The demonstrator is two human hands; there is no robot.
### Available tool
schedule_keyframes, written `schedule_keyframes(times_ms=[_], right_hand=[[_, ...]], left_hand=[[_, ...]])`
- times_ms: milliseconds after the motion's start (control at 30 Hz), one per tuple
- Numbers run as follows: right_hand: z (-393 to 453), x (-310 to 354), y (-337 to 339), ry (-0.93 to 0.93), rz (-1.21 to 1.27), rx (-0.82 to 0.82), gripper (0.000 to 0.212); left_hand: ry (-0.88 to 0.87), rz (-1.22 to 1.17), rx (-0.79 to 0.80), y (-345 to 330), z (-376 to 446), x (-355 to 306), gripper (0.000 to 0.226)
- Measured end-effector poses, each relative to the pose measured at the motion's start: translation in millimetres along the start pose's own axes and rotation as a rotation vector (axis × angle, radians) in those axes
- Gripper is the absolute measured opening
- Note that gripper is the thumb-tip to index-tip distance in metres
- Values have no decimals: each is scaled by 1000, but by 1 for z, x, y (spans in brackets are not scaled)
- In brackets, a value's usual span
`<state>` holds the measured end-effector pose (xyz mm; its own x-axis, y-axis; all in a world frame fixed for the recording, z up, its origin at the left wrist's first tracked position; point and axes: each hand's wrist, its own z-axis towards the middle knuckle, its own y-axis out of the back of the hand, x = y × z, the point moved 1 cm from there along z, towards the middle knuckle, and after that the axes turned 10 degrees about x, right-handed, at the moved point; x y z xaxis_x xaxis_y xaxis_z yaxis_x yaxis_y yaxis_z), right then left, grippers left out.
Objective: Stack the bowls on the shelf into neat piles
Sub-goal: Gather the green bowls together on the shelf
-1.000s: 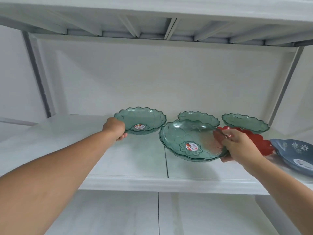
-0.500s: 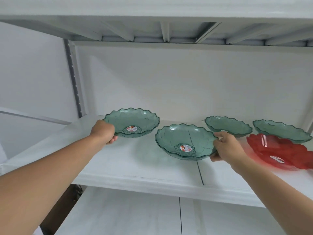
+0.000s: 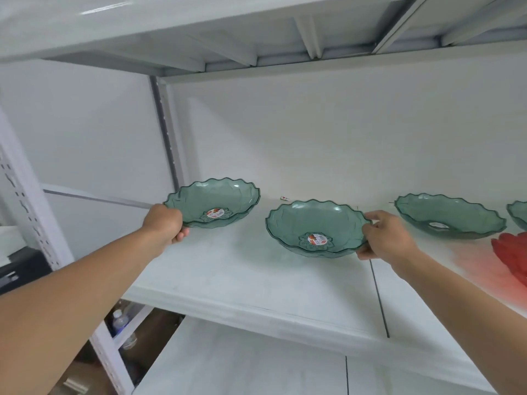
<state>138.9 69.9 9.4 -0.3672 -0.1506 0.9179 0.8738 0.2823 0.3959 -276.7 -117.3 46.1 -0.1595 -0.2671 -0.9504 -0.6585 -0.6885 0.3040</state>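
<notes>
- The white shelf [image 3: 242,280] carries every bowl; no pile is seen to be finished.
- A green bowl [image 3: 316,228] is gripped at its right rim by the right hand [image 3: 385,238], seemingly raised off the board.
- A second green bowl [image 3: 214,202] is pinched at its left rim by the left hand [image 3: 166,223].
- Nesting appears to be the step in hand; rims must be aligned.
- A third green bowl [image 3: 449,216] and a red bowl [image 3: 513,252] lie to the right, clear of the path.

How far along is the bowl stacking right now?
Early. The left hand grips a green bowl that seems to sit in another. The right hand holds a second green bowl. Another green bowl and the red one still sit separately.
</notes>
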Motion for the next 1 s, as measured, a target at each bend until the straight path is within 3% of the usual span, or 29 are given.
schedule_keyframes(times_ms=[267, 767, 1000], right_hand=[[26, 22, -39, -44, 10, -66, 30], [81, 42, -120, -180, 126, -328, 29], [117, 31, -133, -206, 89, -300, 28]], left_hand=[[9, -46, 20, 25, 47, 6, 30], [51, -98, 215, 14, 187, 22, 24], [27, 4, 230, 1, 221, 34, 27]])
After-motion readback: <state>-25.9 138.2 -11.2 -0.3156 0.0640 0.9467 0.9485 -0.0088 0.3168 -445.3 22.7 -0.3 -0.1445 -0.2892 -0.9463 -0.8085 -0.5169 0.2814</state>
